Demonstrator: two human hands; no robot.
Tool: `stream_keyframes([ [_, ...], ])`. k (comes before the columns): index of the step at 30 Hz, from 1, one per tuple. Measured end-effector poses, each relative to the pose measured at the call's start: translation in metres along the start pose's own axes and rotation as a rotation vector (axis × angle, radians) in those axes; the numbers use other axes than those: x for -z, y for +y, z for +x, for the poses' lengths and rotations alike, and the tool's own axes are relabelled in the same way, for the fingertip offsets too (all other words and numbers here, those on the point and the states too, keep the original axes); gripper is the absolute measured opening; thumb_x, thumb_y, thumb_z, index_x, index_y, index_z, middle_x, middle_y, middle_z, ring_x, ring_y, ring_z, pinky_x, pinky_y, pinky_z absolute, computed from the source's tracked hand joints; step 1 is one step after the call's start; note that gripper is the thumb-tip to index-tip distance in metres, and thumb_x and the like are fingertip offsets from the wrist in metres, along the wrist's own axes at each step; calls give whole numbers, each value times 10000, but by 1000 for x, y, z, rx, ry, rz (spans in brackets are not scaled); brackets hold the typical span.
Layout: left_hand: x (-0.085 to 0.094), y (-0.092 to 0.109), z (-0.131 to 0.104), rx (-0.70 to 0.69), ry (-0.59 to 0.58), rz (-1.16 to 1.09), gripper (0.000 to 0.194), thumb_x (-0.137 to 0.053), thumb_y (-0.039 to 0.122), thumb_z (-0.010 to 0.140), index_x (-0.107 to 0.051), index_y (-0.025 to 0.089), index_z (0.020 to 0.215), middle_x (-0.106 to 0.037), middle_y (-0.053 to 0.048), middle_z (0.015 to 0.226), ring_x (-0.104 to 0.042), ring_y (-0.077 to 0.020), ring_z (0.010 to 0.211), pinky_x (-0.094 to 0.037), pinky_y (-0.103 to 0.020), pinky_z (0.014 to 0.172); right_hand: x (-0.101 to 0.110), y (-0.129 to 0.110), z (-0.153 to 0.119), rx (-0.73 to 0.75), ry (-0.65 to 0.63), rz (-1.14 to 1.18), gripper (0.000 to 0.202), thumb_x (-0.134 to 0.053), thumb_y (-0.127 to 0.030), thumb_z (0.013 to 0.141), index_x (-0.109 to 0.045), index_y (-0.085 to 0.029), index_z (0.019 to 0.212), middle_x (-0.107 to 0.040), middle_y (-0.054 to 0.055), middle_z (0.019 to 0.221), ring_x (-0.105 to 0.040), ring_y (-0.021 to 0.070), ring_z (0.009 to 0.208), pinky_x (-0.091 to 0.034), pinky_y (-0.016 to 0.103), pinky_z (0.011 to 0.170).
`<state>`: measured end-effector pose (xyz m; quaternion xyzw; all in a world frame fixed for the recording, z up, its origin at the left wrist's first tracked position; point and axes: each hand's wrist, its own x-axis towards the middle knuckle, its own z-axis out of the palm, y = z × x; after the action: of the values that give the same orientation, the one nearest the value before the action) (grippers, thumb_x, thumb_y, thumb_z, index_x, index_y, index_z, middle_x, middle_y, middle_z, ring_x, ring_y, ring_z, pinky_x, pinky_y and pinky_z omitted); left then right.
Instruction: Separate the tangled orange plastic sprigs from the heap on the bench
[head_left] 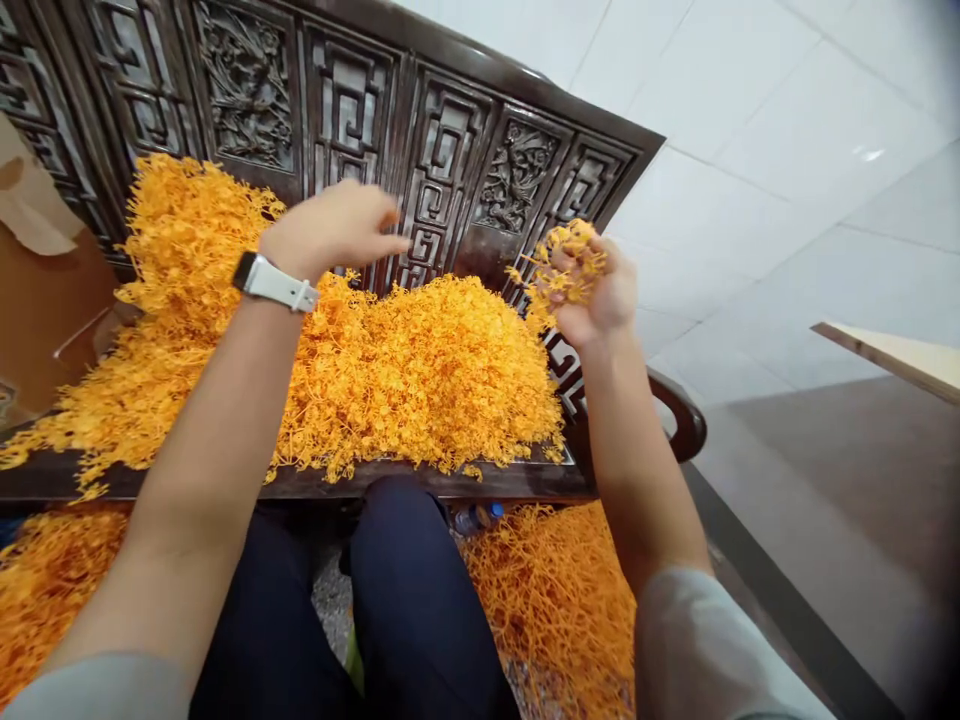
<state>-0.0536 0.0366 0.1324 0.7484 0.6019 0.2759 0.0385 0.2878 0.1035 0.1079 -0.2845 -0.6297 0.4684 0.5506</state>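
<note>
Bunched orange branching sprigs (574, 255), which look like plastic plant pieces, are held up in my right hand (611, 300), its fingers curled round them. My left hand (337, 225), with a white-strapped watch (277, 285) on the wrist, hovers over the pile, palm turned down. It is a little blurred; thumb and fingers are apart and nothing clear shows between them. Below both hands a large heap of the same yellow-orange sprigs (427, 370) covers the seat of a dark carved wooden bench (517, 480).
Carved back panels (352, 100) rise behind the heap. A brown carton (45, 310) stands at the left. Darker orange sprigs (555, 600) lie on the floor by my legs, near a blue-capped bottle (480, 517). The bench's armrest (686, 420) curves out at right, and a board edge (892, 360) juts in.
</note>
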Motion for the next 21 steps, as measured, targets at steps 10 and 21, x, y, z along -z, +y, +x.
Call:
stream_keyframes([
  [10,-49,61,9,-544,42,-319,337,-665,425,955,-749,196,1188,-766,-72,1088,-689,-243,1025,-493,-406,978,-98,3,-38,-44,-279,33,586,-691,-810,869,-745,-228,921,-620,9,745,-478,122,592,-388,282,495],
  [21,-41,7,5,-421,-389,-152,491,-638,552,949,-580,188,625,-360,36,569,-299,-99,544,-311,-334,640,-124,87,-48,229,241,-301,633,-515,-786,998,-631,-225,730,-518,5,703,-498,152,701,-447,326,684],
])
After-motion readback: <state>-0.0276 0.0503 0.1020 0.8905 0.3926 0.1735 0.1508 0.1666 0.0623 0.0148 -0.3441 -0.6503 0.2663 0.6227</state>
